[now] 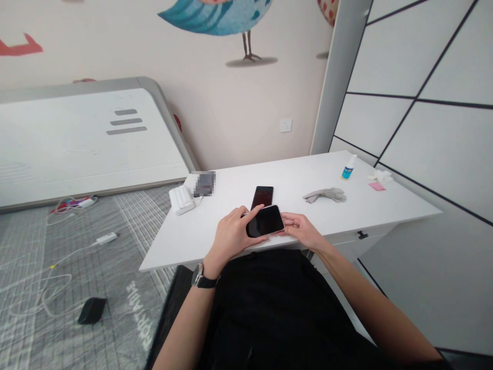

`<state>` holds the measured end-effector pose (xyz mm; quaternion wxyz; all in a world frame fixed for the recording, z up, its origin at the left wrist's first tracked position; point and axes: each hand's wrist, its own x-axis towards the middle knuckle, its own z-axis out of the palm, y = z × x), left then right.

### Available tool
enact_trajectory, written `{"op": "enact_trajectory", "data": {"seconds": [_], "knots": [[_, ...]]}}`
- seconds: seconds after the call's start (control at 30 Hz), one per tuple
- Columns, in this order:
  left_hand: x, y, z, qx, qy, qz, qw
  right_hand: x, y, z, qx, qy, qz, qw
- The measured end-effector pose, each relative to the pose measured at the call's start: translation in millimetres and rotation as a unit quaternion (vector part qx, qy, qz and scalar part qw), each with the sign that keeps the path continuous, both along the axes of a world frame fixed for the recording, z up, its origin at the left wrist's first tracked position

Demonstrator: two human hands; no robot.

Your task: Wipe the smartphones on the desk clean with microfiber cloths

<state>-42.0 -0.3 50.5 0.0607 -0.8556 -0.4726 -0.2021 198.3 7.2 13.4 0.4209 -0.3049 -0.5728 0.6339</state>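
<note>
A smartphone (265, 222) with a dark screen and a pale edge is held sideways just over the table's front edge. My left hand (235, 231), with a watch on its wrist, grips the phone's left end, thumb along the near edge and fingers along the far one. At the opposite end my right hand (299, 229) has its fingers bent against the phone's right edge. Part of those fingertips is hidden behind the phone. A second dark smartphone (263, 195) lies on the white table (231, 184) just beyond, its near end covered by the held phone and my left hand.
On the table's left stand a white power strip (181, 199) and a blurred dark item (205, 183). To the right lie grey gloves (326, 195), a spray bottle (348, 168), a pink pad (377, 186) and crumpled white tissue (381, 176). Cables (46, 288) trail over the carpet.
</note>
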Motion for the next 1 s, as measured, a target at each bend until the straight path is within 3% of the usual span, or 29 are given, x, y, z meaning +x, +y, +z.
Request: {"op": "enact_trajectory", "data": {"seconds": [0.2, 0.43, 0.57, 0.67, 0.87, 1.0], "knots": [[8.7, -5.1, 0.8, -0.050, -0.057, -0.024, 0.997, -1.4, 0.1, -2.5, 0.047, -0.006, -0.068, 0.997], [-1.3, -6.4, 3.3, -0.127, -0.125, -0.038, 0.983, -1.4, -1.0, 0.0, 0.035, -0.007, 0.003, 0.999], [-2.6, -6.2, -1.9, -0.155, -0.201, -0.071, 0.965, -2.6, -0.7, -2.5, 0.036, -0.007, -0.003, 0.999], [0.2, -4.8, -8.2, -0.134, -0.232, -0.088, 0.959, -3.5, 0.2, -5.5, 0.029, -0.011, -0.026, 0.999], [1.0, -4.3, -15.7, -0.080, -0.189, -0.035, 0.978, -6.9, 2.0, -7.5, 0.036, -0.019, -0.048, 0.998], [3.9, -6.9, -15.7, -0.047, -0.190, -0.034, 0.980, -10.1, 0.2, -9.0, 0.046, -0.024, -0.072, 0.996]]}}
